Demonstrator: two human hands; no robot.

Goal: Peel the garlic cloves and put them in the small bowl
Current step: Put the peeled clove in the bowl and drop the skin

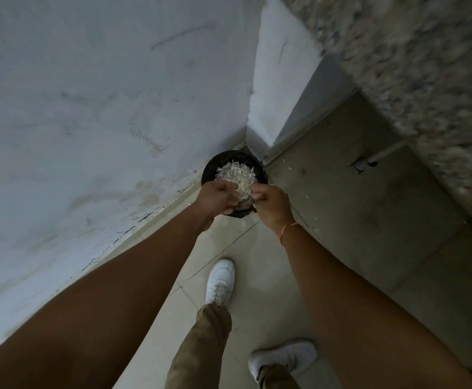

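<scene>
A round black bin (227, 156) stands on the floor in the corner, heaped with white garlic peels (235, 173). Over its near rim, my left hand (215, 198) and my right hand (272, 204) come together. Both hands have their fingers curled round a clump of garlic peels (243, 188) held between them. Something greyish (243, 204) shows just under the clump; I cannot tell what it is. No garlic cloves and no small bowl are visible.
A white wall (89, 108) runs along the left and meets a second wall behind the bin. A speckled stone counter edge (425, 66) overhangs at the right. Loose peel flakes (307, 196) lie on the tiled floor. My white shoes (220, 280) stand below.
</scene>
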